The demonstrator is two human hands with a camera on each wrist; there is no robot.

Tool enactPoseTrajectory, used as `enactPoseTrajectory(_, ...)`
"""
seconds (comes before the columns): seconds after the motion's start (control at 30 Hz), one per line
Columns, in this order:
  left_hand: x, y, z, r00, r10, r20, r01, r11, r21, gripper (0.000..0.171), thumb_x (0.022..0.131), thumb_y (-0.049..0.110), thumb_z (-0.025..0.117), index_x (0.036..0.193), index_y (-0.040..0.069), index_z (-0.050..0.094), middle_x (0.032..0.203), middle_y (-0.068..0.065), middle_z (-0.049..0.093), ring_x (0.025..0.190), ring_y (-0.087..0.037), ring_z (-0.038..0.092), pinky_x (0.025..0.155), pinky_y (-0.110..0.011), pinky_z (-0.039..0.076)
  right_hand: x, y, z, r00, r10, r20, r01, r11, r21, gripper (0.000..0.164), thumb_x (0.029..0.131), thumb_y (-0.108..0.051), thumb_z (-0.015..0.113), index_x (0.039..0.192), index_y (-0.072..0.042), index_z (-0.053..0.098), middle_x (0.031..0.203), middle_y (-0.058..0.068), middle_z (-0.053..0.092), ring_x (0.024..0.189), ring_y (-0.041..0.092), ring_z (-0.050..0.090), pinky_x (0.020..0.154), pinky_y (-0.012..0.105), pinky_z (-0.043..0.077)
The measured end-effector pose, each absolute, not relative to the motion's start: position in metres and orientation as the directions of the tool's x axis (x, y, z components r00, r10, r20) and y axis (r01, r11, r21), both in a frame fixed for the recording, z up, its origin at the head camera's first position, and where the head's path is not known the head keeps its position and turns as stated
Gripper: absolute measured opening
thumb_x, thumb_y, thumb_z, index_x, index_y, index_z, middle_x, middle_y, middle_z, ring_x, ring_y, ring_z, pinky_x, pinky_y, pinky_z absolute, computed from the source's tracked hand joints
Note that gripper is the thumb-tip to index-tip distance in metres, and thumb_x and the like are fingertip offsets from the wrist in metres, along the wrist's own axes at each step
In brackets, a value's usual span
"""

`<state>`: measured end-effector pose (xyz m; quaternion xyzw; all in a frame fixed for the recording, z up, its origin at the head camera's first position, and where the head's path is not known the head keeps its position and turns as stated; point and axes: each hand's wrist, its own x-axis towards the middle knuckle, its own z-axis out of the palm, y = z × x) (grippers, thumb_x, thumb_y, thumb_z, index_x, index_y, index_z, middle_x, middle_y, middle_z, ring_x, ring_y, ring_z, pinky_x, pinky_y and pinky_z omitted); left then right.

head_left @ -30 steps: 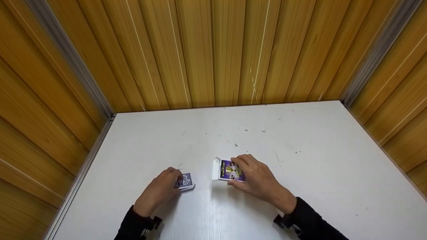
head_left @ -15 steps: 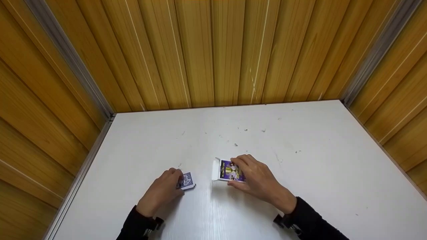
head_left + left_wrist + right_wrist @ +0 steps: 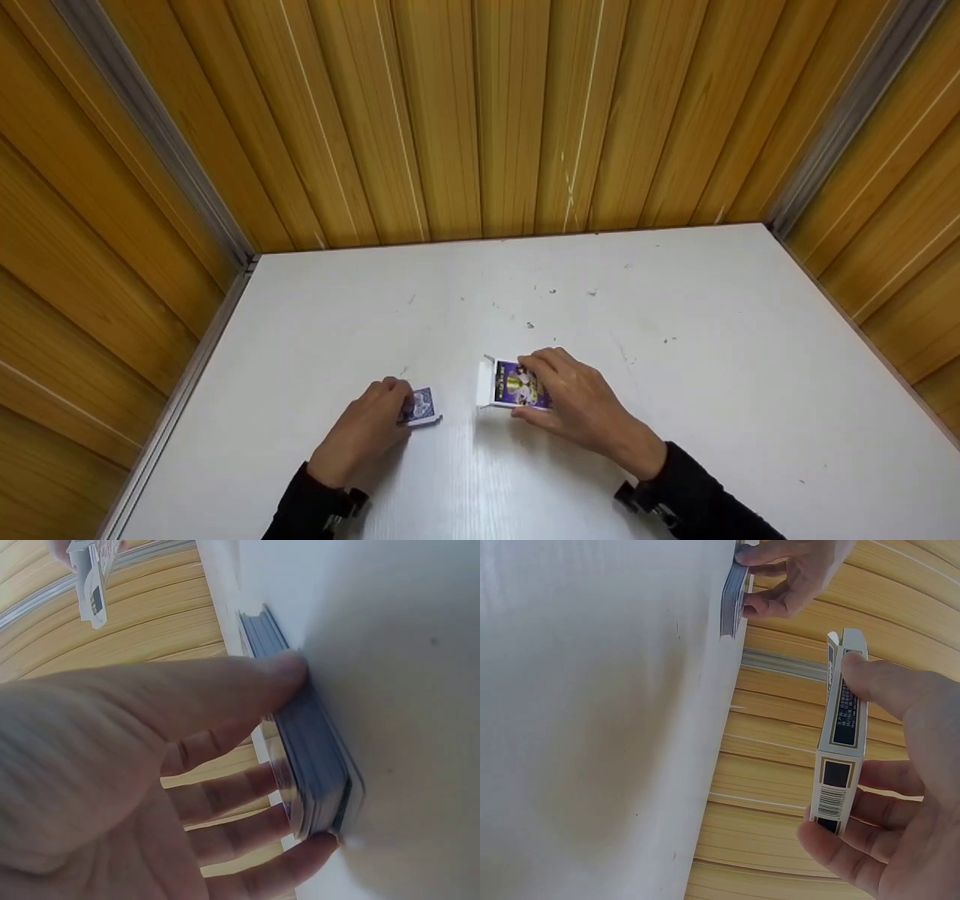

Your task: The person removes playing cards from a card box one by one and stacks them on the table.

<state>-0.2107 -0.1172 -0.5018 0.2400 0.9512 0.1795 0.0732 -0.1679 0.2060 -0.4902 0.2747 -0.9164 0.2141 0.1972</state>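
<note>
My left hand [image 3: 367, 424] grips a deck of playing cards [image 3: 422, 405] with blue patterned backs, close over the white table. In the left wrist view the thumb presses one long edge of the deck [image 3: 315, 742] and the fingers curl round its other side; a few cards at the bottom stand slightly apart. To the right, my right hand [image 3: 589, 405] holds a purple card box [image 3: 517, 384] by its sides. The box's white end flap [image 3: 486, 384] is folded out toward the deck. A barcode shows on the box [image 3: 840, 757] in the right wrist view.
The white table [image 3: 360, 300] carries small dark marks and scuffs. Yellow wood-patterned panels [image 3: 510, 120] rise behind it and at both sides, with grey metal posts [image 3: 150, 127] at the corners.
The deck in my left hand has become more even along its near edge, and that hand has shifted slightly right. My right hand and the box stay in place.
</note>
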Motion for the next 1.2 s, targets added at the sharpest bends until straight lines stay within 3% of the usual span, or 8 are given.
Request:
enactPoseTrajectory(0.47, -0.207, -0.121, -0.501, -0.854, 0.521, -0.005, 0.480, 0.791, 0.380, 0.037, 0.078, -0.007, 0.082, 0.105, 0.006, 0.061, 0.112, -0.007, 0.059, 0.096, -0.020, 0.054, 0.081, -0.042, 0.053, -0.168, 0.205, -0.491, -0.775, -0.423, 0.471, -0.590, 0.752, -0.295, 0.070, 0.078, -0.043, 0.090, 0.128, -0.002, 0.064, 0.118, 0.008, 0.065, 0.107, 0.021, 0.063, 0.078, 0.035, 0.057)
enactPoseTrajectory(0.7, -0.208, -0.120, -0.497, -0.891, 0.452, -0.040, 0.389, 0.807, 0.444, 0.048, 0.082, 0.020, 0.089, 0.115, 0.005, 0.058, 0.133, -0.014, 0.051, 0.101, -0.023, 0.050, 0.076, -0.041, 0.051, -0.167, 0.204, -0.491, -0.775, -0.429, 0.464, -0.590, 0.754, -0.290, 0.069, 0.078, -0.043, 0.090, 0.128, -0.001, 0.065, 0.118, 0.009, 0.065, 0.107, 0.022, 0.063, 0.078, 0.035, 0.057)
enactPoseTrajectory(0.83, -0.212, -0.118, -0.493, -0.899, 0.425, 0.110, 0.431, 0.807, 0.404, 0.045, 0.088, 0.022, 0.085, 0.119, 0.002, 0.060, 0.131, -0.019, 0.056, 0.107, -0.029, 0.057, 0.079, -0.044, 0.054, -0.167, 0.204, -0.490, -0.766, -0.432, 0.476, -0.598, 0.749, -0.283, 0.070, 0.077, -0.042, 0.091, 0.128, -0.001, 0.065, 0.118, 0.008, 0.065, 0.107, 0.021, 0.063, 0.078, 0.034, 0.057)
enactPoseTrajectory(0.93, -0.212, -0.111, -0.490, -0.856, 0.428, 0.291, 0.512, 0.778, 0.363, 0.034, 0.087, 0.015, 0.085, 0.111, 0.003, 0.064, 0.120, -0.017, 0.063, 0.106, -0.030, 0.063, 0.080, -0.042, 0.056, -0.167, 0.202, -0.490, -0.760, -0.441, 0.478, -0.607, 0.744, -0.280, 0.071, 0.076, -0.042, 0.092, 0.128, -0.002, 0.065, 0.118, 0.007, 0.064, 0.106, 0.020, 0.062, 0.076, 0.033, 0.057)
enactPoseTrajectory(1.07, -0.203, -0.096, -0.484, -0.778, 0.439, 0.449, 0.614, 0.684, 0.394, 0.021, 0.086, 0.007, 0.084, 0.100, 0.008, 0.067, 0.104, -0.007, 0.067, 0.095, -0.020, 0.064, 0.073, -0.034, 0.056, -0.164, 0.199, -0.490, -0.759, -0.461, 0.459, -0.617, 0.736, -0.280, 0.071, 0.076, -0.042, 0.092, 0.129, -0.002, 0.065, 0.119, 0.006, 0.063, 0.105, 0.018, 0.061, 0.076, 0.031, 0.056)
enactPoseTrajectory(1.2, -0.188, -0.078, -0.477, -0.726, 0.481, 0.492, 0.687, 0.534, 0.492, 0.019, 0.089, 0.000, 0.079, 0.097, 0.010, 0.066, 0.095, 0.000, 0.065, 0.086, -0.012, 0.062, 0.068, -0.029, 0.056, -0.162, 0.197, -0.489, -0.754, -0.479, 0.450, -0.629, 0.725, -0.282, 0.072, 0.075, -0.040, 0.093, 0.130, -0.003, 0.065, 0.120, 0.005, 0.063, 0.107, 0.018, 0.060, 0.080, 0.032, 0.057)
